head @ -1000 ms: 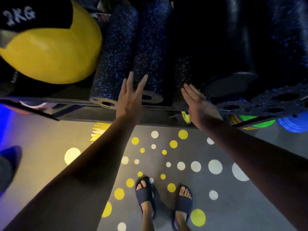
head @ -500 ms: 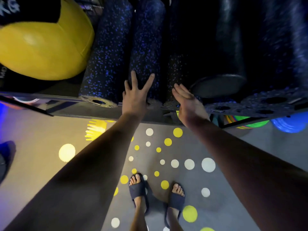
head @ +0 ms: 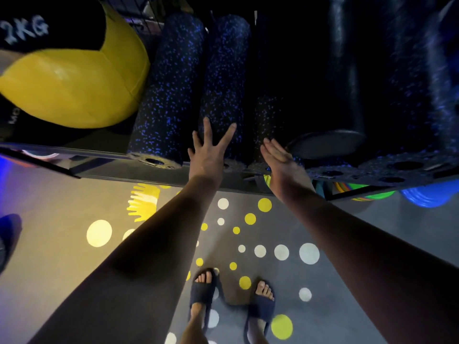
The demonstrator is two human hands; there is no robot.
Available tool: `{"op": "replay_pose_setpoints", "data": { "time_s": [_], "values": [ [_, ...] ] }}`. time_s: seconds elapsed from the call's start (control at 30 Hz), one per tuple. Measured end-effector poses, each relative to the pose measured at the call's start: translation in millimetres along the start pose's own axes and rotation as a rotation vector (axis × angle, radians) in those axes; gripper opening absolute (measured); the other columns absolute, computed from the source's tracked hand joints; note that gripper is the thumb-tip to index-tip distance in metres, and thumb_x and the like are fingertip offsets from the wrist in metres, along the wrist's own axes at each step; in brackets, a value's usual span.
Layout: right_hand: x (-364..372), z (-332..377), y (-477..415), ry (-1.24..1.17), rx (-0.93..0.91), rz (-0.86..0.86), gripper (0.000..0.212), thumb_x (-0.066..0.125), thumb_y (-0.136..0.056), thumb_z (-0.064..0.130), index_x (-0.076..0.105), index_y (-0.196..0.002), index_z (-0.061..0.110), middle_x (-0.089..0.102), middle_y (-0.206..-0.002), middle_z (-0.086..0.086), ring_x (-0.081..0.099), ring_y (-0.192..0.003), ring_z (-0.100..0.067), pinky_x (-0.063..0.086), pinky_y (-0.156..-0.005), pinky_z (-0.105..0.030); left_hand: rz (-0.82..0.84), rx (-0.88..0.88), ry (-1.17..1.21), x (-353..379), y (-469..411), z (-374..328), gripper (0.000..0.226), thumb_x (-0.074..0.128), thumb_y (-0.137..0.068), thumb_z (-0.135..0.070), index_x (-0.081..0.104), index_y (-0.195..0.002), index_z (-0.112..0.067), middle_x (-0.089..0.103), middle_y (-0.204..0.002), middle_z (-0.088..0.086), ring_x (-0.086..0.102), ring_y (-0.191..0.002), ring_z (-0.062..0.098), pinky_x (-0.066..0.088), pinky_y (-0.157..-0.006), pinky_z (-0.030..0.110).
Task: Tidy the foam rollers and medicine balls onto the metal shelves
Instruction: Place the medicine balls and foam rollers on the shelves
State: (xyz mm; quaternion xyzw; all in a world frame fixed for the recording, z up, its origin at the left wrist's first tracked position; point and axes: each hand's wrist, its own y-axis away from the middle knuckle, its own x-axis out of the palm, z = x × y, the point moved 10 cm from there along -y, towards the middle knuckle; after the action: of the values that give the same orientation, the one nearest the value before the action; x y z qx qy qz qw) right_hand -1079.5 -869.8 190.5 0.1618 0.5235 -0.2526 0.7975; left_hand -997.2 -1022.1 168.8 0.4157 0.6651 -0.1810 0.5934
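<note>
- The left hand point(head: 207, 157) has its fingers point(head: 207, 130) straight and fanned apart, pressed on the near end of the middle speckled foam roller point(head: 223, 70). They grip nothing.
- The right hand point(head: 283, 165) has its fingers point(head: 270, 147) straight and held together, flat against the end of the next speckled roller point(head: 267, 112).
- A second ago the hands were wider apart, with the left between two rollers. They have since closed in on these neighbouring ends.
- That looks like a squaring-up push, and both ends now sit about level with the metal shelf point(head: 94, 155) edge under the palms.
- Left of the left fingers lies a third speckled roller point(head: 169, 95), with the yellow medicine ball point(head: 74, 83) beyond it.
- Right of the right fingers is a smooth black roller point(head: 345, 95).
- These items are already shelved, so this row looks nearly done.
</note>
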Motion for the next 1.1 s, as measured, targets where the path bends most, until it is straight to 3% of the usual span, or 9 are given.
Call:
{"op": "replay_pose_setpoints", "data": {
  "time_s": [0.1,0.2,0.37,0.5,0.63,0.73,0.87,0.97,1.1],
  "values": [
    [1,13,-6,0.136,0.059,0.039,0.07,0.071,-0.073,-0.004,0.054,-0.141,0.002,0.046,-0.155,-0.008,0.041,-0.145,-0.022,0.041,-0.113,-0.039,0.003,0.015,-0.028,0,0,2,0.116,0.066,-0.09,0.0,-0.011,-0.153,-0.058,-0.024,-0.167,0.009,0.002,-0.153,0.051,0.029,-0.116,0.067],
    [12,13,-13,0.13,0.162,0.09,0.068,0.057,-0.089,0.002,0.037,-0.154,0.011,0.029,-0.165,-0.001,0.019,-0.154,-0.018,0.022,-0.125,-0.038,0.004,0.037,-0.074,2,-2,3,0.115,0.058,-0.09,0.006,-0.015,-0.153,-0.055,-0.026,-0.166,0.012,0.006,-0.152,0.052,0.036,-0.114,0.062],
    [9,38,-22,0.103,0.124,0.023,0.086,0.05,-0.079,-0.01,0.023,-0.159,0.005,0.019,-0.167,-0.009,0.01,-0.156,-0.024,0.0,-0.126,-0.036,0.099,0.154,-0.083,-5,-7,14,0.122,0.075,-0.088,-0.014,-0.022,-0.154,-0.048,-0.018,-0.169,0.011,0.01,-0.154,0.044,0.032,-0.119,0.055],
    [11,85,-50,0.045,0.163,0.064,0.084,0.045,-0.088,-0.007,0.01,-0.162,0.013,0.003,-0.169,-0.003,-0.001,-0.157,-0.018,0.001,-0.128,-0.036,-0.033,0.458,-0.061,-59,3,48,0.118,0.077,-0.082,-0.046,-0.013,-0.159,-0.042,0.004,-0.172,-0.003,-0.002,-0.158,0.023,0.014,-0.125,0.057],
    [32,118,-72,-0.049,0.229,0.187,0.081,0.048,-0.092,-0.004,0.018,-0.161,0.024,0.009,-0.169,0.008,0.007,-0.156,-0.013,0.012,-0.126,-0.028,-0.069,0.224,-0.057,-92,3,153,0.123,0.082,-0.072,-0.056,-0.002,-0.161,-0.042,-0.002,-0.171,0.007,-0.006,-0.157,0.037,0.008,-0.123,0.064],
    [32,118,-69,-0.093,0.351,0.124,0.073,0.054,-0.094,0.007,0.029,-0.159,0.028,0.014,-0.167,0.014,0.011,-0.154,-0.006,0.02,-0.124,-0.026,0.12,0.161,-0.115,-80,-4,207,0.125,0.083,-0.075,-0.053,-0.011,-0.157,-0.051,-0.018,-0.169,0.012,-0.005,-0.153,0.051,0.015,-0.119,0.07],
    [42,117,-66,0.038,0.312,0.242,0.087,0.07,-0.089,0.03,0.019,-0.161,0.028,0.004,-0.168,0.012,0.005,-0.155,-0.009,0.024,-0.121,-0.031,0.237,0.21,0.009,-60,-18,209,0.124,0.086,-0.075,-0.047,-0.012,-0.15,-0.063,-0.027,-0.167,0.004,-0.001,-0.151,0.055,0.02,-0.116,0.069],
    [44,116,-71,0.083,0.287,0.232,0.083,0.071,-0.092,0.03,0.024,-0.16,0.023,0.009,-0.169,0.005,0.01,-0.155,-0.015,0.022,-0.121,-0.031,0.198,0.205,0.125,-49,-23,186,0.113,0.08,-0.08,-0.05,-0.008,-0.15,-0.066,-0.027,-0.166,0.013,0.013,-0.149,0.057,0.032,-0.117,0.062],
    [48,112,-72,0.062,0.323,0.198,0.078,0.07,-0.094,0.024,0.027,-0.159,0.022,0.013,-0.168,0.005,0.012,-0.155,-0.015,0.027,-0.12,-0.036,0.13,0.171,0.017,-41,-18,156,0.103,0.071,-0.086,-0.056,-0.007,-0.154,-0.059,-0.025,-0.166,0.018,0.015,-0.144,0.063,0.042,-0.108,0.065]
  ]
}}
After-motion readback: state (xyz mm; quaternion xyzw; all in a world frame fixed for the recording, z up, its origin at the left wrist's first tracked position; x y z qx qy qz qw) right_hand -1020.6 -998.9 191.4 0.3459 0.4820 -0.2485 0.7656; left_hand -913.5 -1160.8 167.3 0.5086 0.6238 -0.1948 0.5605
